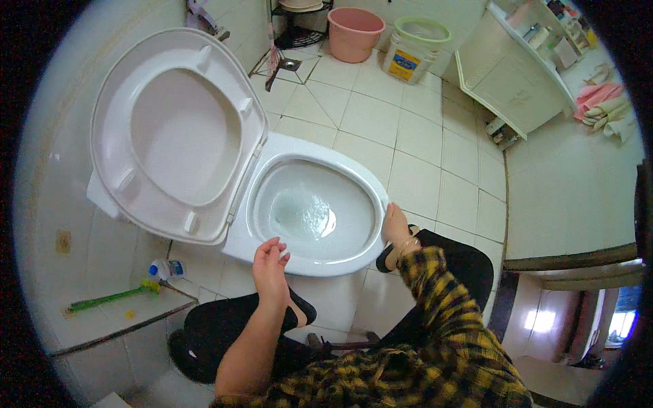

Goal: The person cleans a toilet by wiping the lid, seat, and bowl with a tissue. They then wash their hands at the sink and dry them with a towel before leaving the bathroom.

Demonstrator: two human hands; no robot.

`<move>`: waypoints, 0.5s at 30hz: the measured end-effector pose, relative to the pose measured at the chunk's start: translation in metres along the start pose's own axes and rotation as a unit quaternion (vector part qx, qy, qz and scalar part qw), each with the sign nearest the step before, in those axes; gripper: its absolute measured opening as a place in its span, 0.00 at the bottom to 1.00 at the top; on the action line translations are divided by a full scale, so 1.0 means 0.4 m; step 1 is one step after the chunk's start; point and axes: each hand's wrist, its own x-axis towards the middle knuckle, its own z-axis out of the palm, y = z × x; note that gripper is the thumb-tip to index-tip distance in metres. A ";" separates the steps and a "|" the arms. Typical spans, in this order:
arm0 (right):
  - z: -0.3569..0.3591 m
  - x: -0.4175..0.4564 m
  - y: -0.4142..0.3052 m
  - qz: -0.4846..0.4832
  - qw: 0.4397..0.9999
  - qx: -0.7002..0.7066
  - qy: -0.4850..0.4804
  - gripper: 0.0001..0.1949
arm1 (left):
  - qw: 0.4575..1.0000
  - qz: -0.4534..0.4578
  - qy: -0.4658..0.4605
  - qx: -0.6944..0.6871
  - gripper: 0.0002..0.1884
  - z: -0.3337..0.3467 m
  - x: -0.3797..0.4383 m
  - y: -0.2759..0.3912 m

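Note:
A white toilet bowl stands before me, water shining inside it. Its lid and seat are raised at the left. My left hand is at the near left rim, palm up with the fingers curled; a small white patch shows between the fingertips, and whether it is a held thing cannot be told. At the front end of the bowl, my right hand is against the outer rim, back of the hand up; its fingers look close together, and anything under them is hidden.
A green-handled brush lies on a tiled ledge at the left, near a white and blue bottle. Beyond the bowl stand a pink bucket, a white bucket with a green rim and a white cabinet. My knees flank the bowl's near side.

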 end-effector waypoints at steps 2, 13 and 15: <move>0.086 -0.087 0.015 0.066 0.993 0.078 0.061 0.15 | 1.000 0.022 0.004 -0.008 0.13 -0.011 -0.009 0.013; 0.273 -0.423 -0.387 0.359 0.598 0.710 0.095 0.15 | 0.988 0.071 0.086 -0.104 0.12 -0.086 -0.015 0.062; 0.293 -0.443 -0.490 0.349 0.590 0.728 0.002 0.14 | 0.986 0.079 0.097 -0.110 0.11 -0.108 -0.007 0.062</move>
